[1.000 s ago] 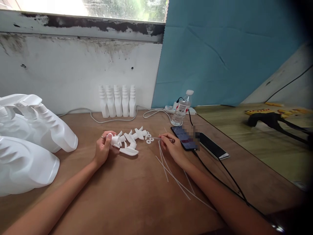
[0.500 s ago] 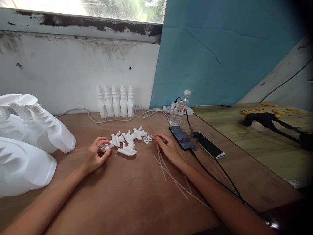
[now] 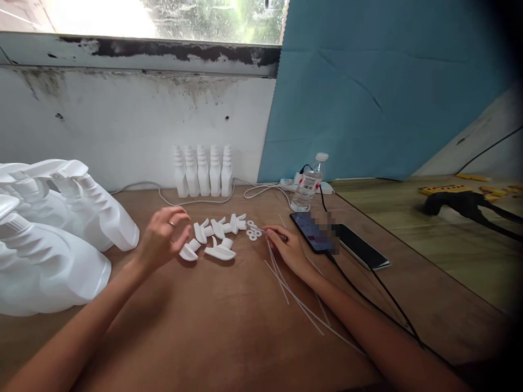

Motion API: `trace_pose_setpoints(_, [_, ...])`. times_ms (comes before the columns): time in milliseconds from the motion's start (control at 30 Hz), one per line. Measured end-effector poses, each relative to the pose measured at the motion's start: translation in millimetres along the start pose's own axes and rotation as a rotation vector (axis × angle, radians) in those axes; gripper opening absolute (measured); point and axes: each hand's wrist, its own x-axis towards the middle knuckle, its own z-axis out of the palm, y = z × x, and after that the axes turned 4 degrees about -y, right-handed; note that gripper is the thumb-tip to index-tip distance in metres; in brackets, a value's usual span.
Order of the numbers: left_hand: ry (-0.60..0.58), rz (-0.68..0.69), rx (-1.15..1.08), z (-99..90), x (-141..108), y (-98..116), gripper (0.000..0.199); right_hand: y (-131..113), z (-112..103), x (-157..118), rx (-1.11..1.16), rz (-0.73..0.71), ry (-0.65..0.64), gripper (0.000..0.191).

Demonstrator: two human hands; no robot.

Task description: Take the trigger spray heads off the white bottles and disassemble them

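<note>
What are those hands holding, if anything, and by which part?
The right hand pinches a slim tool partway along, its dark handle end showing beyond the grip. The left hand is open, with nothing visible in it.

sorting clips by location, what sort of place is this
Probably a small workshop or makeshift assembly spot: five matching white bottles stand in a row by the stained wall, and loose white spray heads and small white rings lie on the brown table.
</note>
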Motion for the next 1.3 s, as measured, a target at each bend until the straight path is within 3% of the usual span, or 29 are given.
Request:
trace_pose_setpoints(167, [0.438, -0.227, 0.225, -77.1, 51, -18, 0.028, 1, 0, 0, 0.048, 0.008, 0.044, 0.034])
trace_pose_setpoints(300, [0.634, -0.426, 0.370, -111.4, 61, -38, 0.047, 0, -1, 0, 0.053, 0.005, 0.078, 0.035])
trace_pose_setpoints(400, [0.611, -0.558, 0.371, -116.7, 56, -45, 0.052, -1, -1, 0, 0.043, -0.003, 0.099, 0.034])
trace_pose_setpoints(533, [0.450, -0.695, 0.312, -116.3, 49, -49, 0.046, -1, -1, 0, 0.028, -0.010, 0.107, 0.034])
trace_pose_setpoints(667, [0.400, -0.602, 0.319, -117.2, 49, -48, 0.035, -6, -2, 0, 0.103, -0.056, 0.075, 0.041])
trace_pose_setpoints(767, [0.477, -0.487, 0.250, -119.4, 54, -33, 0.029, -22, -1, 1, 0.204, -0.021, -0.014, 0.051])
trace_pose_setpoints(867, [0.520, -0.452, 0.121, -124.3, 57, -3, 0.032, -54, 6, 5, 0.211, 0.002, -0.069, 0.045])
trace_pose_setpoints(1000, [0.541, -0.363, -0.183, -132.2, 55, 45, 0.036, -113, 24, 13, 0.147, -0.175, -0.198, 0.032])
trace_pose_setpoints(1133, [0.479, -0.148, -0.541, -129.7, 53, 84, 0.029, -167, 42, 15, 0.094, -0.361, -0.283, 0.037])
trace_pose_setpoints(1233, [0.383, -0.096, -0.618, -115.8, 53, 102, 0.018, -188, 50, 11, 0.091, -0.295, -0.259, 0.036])
trace_pose_setpoints(1300, [0.344, -0.100, -0.600, -102.6, 55, 106, 0.020, -189, 52, 10, 0.162, -0.213, -0.264, 0.033])
